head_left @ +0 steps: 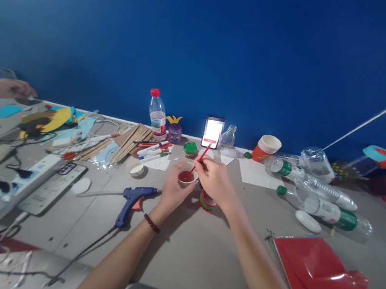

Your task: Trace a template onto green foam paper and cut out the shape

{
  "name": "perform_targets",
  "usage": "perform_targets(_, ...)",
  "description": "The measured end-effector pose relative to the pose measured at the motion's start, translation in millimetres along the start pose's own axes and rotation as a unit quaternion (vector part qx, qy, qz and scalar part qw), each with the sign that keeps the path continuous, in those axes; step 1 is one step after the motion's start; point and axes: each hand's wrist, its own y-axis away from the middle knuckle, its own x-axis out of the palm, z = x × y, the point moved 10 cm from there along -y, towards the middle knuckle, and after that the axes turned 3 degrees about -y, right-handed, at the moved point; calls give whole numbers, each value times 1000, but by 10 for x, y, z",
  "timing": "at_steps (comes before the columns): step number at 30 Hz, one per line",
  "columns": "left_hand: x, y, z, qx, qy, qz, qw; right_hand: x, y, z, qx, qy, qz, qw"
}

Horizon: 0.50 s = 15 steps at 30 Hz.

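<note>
A small paper cup, reddish inside, is gripped in my left hand and tilted toward me. My right hand pinches a thin red stick, its lower end reaching into the cup's mouth. Whether the stick is a brush or a pen is too small to tell. Below my right hand stands a clear piece with red and green bands, partly covered by the hand. Just beyond the cup sits a green-topped tub. A phone with a lit screen leans upright behind my hands.
Left of my arm lies a blue glue gun with its cord. Wooden sticks, markers and a power strip are further left, with another person's hand. Plastic bottles, stacked cups and red sheets lie right.
</note>
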Motion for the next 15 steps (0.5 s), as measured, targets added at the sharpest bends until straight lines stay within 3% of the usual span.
perform_targets(7, -148, 1, -190, 103, 3, -61, 993, 120, 11, 57, -10, -64, 18, 998)
perform_targets(10, -201, -2, -173, 90, 1, -79, 993, 132, 15, 203, -32, -27, 18, 999)
perform_targets(12, -214, -8, -149, 68, -3, -77, 995, -67, 104, 428, -76, -6, -40, 996)
perform_targets(15, -207, -12, -147, 56, -1, -66, 996, -690, 569, 849, -166, -39, -191, 967)
